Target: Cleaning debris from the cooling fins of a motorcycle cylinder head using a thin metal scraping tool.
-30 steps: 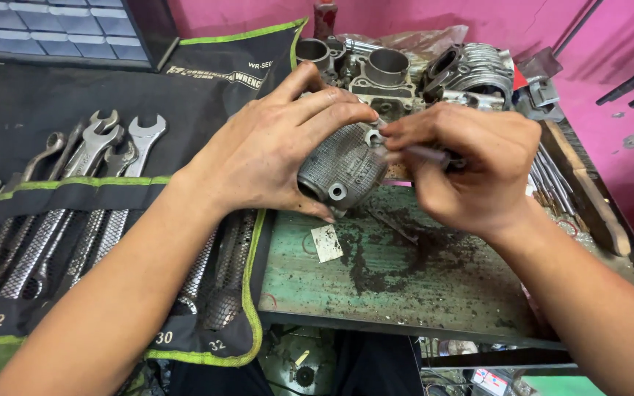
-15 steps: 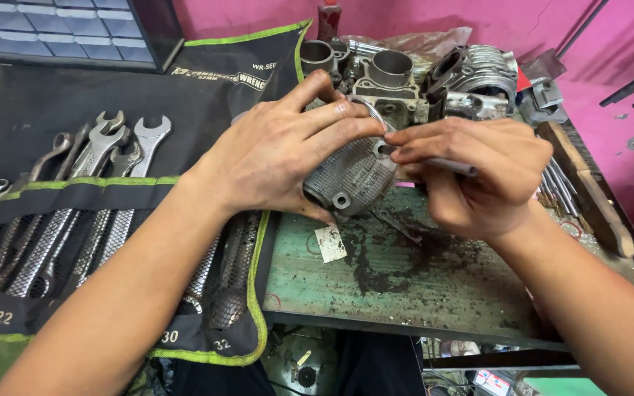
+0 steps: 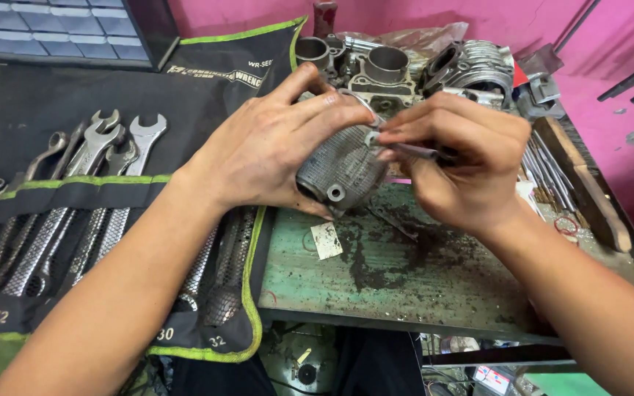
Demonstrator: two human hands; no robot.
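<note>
My left hand (image 3: 269, 143) wraps over a grey finned engine cylinder (image 3: 340, 172) and holds it tilted on the green metal bench top (image 3: 405, 271). My right hand (image 3: 464, 165) pinches a thin metal tool (image 3: 409, 150) whose tip touches the cylinder's upper rim. The fingers of both hands hide much of the cylinder's top.
A black wrench roll with green trim (image 3: 53, 213) holds several combination wrenches on the left. More engine cylinders and cases (image 3: 405, 70) stand at the back. A wooden-handled tool (image 3: 585, 191) and metal rods lie at the right. A small paper scrap (image 3: 326, 240) lies on the bench.
The cylinder and both hands sit slightly higher and further right in view. The right hand's tool stays at the cylinder's rim.
</note>
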